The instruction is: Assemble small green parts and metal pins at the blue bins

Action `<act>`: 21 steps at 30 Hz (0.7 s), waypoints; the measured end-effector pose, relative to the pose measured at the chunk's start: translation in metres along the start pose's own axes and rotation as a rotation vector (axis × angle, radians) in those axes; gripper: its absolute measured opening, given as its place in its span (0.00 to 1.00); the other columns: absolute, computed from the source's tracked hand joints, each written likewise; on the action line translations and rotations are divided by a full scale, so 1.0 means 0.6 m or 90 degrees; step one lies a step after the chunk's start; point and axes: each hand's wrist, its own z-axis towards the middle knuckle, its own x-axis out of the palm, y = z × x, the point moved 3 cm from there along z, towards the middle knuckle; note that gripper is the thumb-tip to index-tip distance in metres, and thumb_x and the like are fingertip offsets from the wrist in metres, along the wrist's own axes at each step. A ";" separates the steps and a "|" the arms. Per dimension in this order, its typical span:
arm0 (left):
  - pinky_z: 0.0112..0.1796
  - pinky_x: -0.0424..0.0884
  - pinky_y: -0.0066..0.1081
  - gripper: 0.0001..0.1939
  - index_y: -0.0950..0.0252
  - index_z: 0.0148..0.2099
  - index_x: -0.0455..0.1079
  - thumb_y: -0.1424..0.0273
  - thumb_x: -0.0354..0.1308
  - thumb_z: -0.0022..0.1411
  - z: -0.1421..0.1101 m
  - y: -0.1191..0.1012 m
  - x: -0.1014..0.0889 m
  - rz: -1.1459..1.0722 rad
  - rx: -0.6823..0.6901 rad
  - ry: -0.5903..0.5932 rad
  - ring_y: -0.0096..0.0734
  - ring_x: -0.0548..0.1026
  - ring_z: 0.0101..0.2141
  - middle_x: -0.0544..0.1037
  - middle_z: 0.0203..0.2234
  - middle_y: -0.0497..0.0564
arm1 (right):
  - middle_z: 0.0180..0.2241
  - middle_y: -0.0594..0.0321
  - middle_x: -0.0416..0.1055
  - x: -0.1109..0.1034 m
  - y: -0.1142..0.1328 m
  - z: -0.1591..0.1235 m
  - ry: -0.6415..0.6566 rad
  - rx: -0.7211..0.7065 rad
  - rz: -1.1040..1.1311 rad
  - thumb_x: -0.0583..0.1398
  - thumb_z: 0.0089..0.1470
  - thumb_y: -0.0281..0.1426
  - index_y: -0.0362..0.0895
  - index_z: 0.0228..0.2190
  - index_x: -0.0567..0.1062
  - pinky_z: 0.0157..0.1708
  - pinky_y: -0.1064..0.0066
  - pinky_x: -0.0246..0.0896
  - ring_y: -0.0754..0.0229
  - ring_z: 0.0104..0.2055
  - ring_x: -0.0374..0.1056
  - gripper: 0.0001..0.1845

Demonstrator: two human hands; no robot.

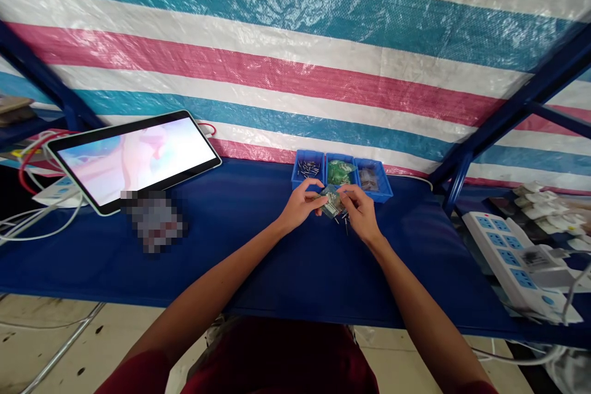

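Observation:
Between my hands is a small clear plastic bag [331,202] with small metal parts in it. My left hand [302,203] pinches the bag's left side. On the right side, my right hand [361,212] grips the bag with bent fingers. A few thin screws [346,225] show just below the bag, by my right fingers. Just beyond my hands stand three blue bins in a row. Dark screws lie in the left bin [295,181], a green bag [340,171] in the middle one, and clear plastic packets [368,178] in the right one.
A lit tablet [138,157] leans at the back left of the blue table [258,258], with white cables beside it. A blurred-out item [157,221] lies before it. At the right stands a power strip [508,246] with plugged adapters. Blue frame bars and striped sheeting rise behind.

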 end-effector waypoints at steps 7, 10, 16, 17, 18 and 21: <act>0.26 0.67 0.26 0.21 0.69 0.38 0.70 0.58 0.69 0.50 0.006 0.011 -0.004 -0.218 -0.074 -0.002 0.25 0.72 0.21 0.74 0.22 0.48 | 0.52 0.55 0.67 0.004 0.017 0.002 0.052 -0.186 -0.071 0.57 0.55 0.29 0.49 0.42 0.77 0.49 0.58 0.64 0.55 0.48 0.68 0.14; 0.28 0.68 0.27 0.22 0.71 0.38 0.74 0.54 0.65 0.54 0.007 0.012 -0.005 -0.251 -0.105 0.017 0.26 0.73 0.24 0.75 0.25 0.51 | 0.44 0.55 0.72 0.005 0.013 0.004 0.030 -0.173 -0.089 0.58 0.58 0.33 0.47 0.36 0.78 0.45 0.60 0.66 0.55 0.42 0.70 0.08; 0.27 0.64 0.27 0.17 0.71 0.31 0.77 0.60 0.69 0.50 0.007 0.010 -0.006 -0.201 -0.074 0.006 0.22 0.68 0.22 0.71 0.20 0.48 | 0.33 0.59 0.75 0.000 0.013 0.002 0.033 -0.095 -0.071 0.54 0.62 0.39 0.45 0.34 0.76 0.38 0.64 0.66 0.57 0.34 0.71 0.14; 0.28 0.65 0.27 0.16 0.71 0.32 0.77 0.61 0.70 0.49 0.007 0.011 -0.008 -0.225 -0.077 -0.006 0.22 0.69 0.23 0.72 0.21 0.49 | 0.37 0.58 0.75 0.000 0.016 0.002 0.040 -0.112 -0.070 0.55 0.61 0.40 0.46 0.37 0.76 0.40 0.63 0.67 0.56 0.37 0.71 0.14; 0.29 0.65 0.26 0.16 0.71 0.33 0.78 0.62 0.71 0.48 0.008 0.012 -0.009 -0.256 -0.084 -0.017 0.22 0.70 0.24 0.74 0.23 0.50 | 0.42 0.56 0.74 0.000 0.020 0.001 0.046 -0.138 -0.077 0.57 0.59 0.41 0.47 0.41 0.76 0.42 0.61 0.67 0.55 0.40 0.71 0.14; 0.32 0.65 0.26 0.15 0.71 0.35 0.78 0.67 0.71 0.47 0.010 0.016 -0.011 -0.328 -0.118 -0.019 0.22 0.70 0.27 0.75 0.26 0.51 | 0.50 0.53 0.69 0.001 0.025 0.000 0.042 -0.208 -0.117 0.61 0.55 0.42 0.48 0.45 0.75 0.49 0.58 0.64 0.51 0.49 0.68 0.18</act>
